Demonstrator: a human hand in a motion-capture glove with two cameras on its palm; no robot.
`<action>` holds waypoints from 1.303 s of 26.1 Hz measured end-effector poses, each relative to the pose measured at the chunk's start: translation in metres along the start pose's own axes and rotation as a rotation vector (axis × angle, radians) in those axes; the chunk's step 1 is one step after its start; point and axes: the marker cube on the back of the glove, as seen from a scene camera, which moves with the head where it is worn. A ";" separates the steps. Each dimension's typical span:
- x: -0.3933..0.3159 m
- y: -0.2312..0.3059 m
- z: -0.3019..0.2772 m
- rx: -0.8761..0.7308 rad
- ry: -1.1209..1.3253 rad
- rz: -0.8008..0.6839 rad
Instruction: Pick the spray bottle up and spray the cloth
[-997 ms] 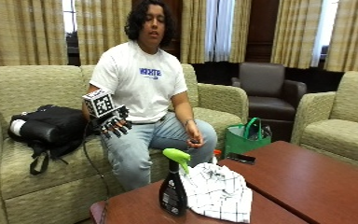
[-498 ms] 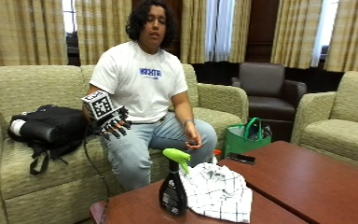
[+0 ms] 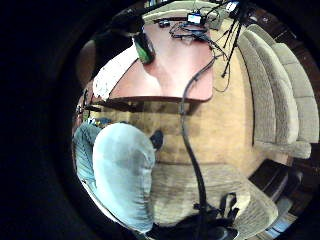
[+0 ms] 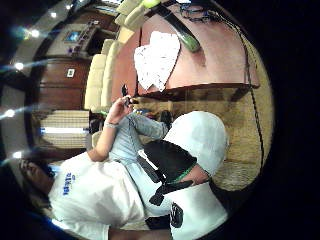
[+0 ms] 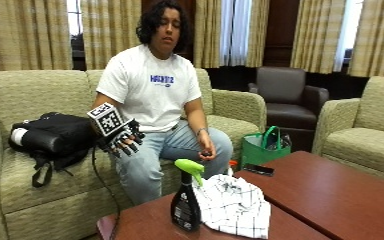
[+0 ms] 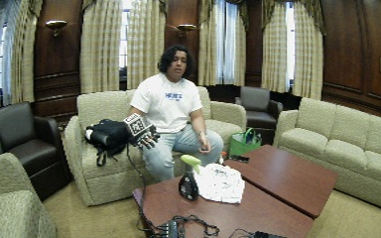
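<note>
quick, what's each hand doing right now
Gloved right hand: open, raised beside the knee, holding nothing.
Bare left hand: resting on the thigh, fingers curled round a small dark object I cannot identify.

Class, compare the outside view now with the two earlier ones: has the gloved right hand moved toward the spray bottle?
No. The gloved right hand hangs beside the black bag on the sofa, as before, well away from the spray bottle.

wooden table (image 5: pixel 325 195) bears spray bottle (image 5: pixel 186 202), checked cloth (image 5: pixel 235 205), phone (image 5: pixel 259 169).
</note>
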 end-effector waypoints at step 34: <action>0.002 -0.136 0.065 0.124 -0.866 0.246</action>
